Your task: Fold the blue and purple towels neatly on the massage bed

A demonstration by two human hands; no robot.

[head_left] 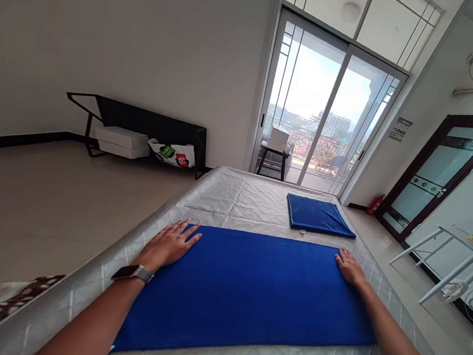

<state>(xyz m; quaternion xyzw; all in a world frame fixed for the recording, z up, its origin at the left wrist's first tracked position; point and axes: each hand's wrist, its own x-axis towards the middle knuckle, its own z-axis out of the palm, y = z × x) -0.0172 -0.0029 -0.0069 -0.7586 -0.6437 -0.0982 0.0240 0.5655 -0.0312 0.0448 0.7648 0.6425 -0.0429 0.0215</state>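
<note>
A long blue cloth (251, 289) lies flat on a pale quilted mattress (214, 197), spread wide in front of me. My left hand (171, 245) rests with spread fingers at its far left corner, partly on the cloth and partly on the mattress. At the far right corner, my right hand (349, 266) lies flat over the cloth's edge, its fingers stretched out. Neither hand grips anything. Beyond the cloth, a folded darker blue cloth (318, 214) sits on the mattress with a small white tag at its near edge.
Left of the mattress is tiled floor, with a brown spotted fabric (14, 296) at the lower left. A black bench (150, 120) with white boxes (121, 142) and a printed bag (173, 153) stands by the wall. On the right is a white table (463, 236).
</note>
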